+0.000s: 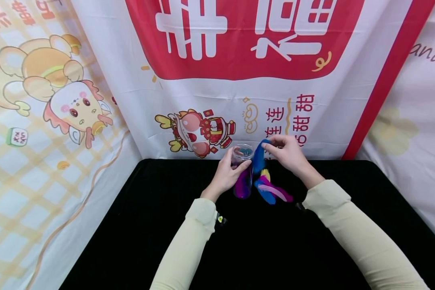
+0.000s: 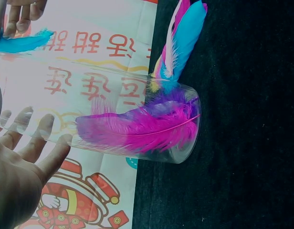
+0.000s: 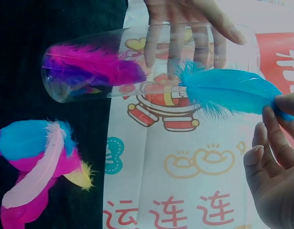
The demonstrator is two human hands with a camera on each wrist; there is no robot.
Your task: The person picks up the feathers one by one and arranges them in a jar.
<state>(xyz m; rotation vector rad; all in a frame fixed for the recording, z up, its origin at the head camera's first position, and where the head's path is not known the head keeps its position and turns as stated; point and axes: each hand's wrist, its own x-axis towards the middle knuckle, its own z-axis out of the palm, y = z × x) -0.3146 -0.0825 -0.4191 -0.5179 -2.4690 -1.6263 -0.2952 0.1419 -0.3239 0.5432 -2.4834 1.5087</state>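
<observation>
Colourful feathers point(image 1: 272, 191) lie heaped on the black table point(image 1: 137, 225).

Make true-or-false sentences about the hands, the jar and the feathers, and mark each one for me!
1. The left hand holds a clear jar. True.
2. The right hand pinches nothing. False: it pinches a blue feather.
3. Magenta and purple feathers are inside the jar. True.
4. The loose feathers on the black table are all yellow. False: blue and pink ones are there too.
</observation>
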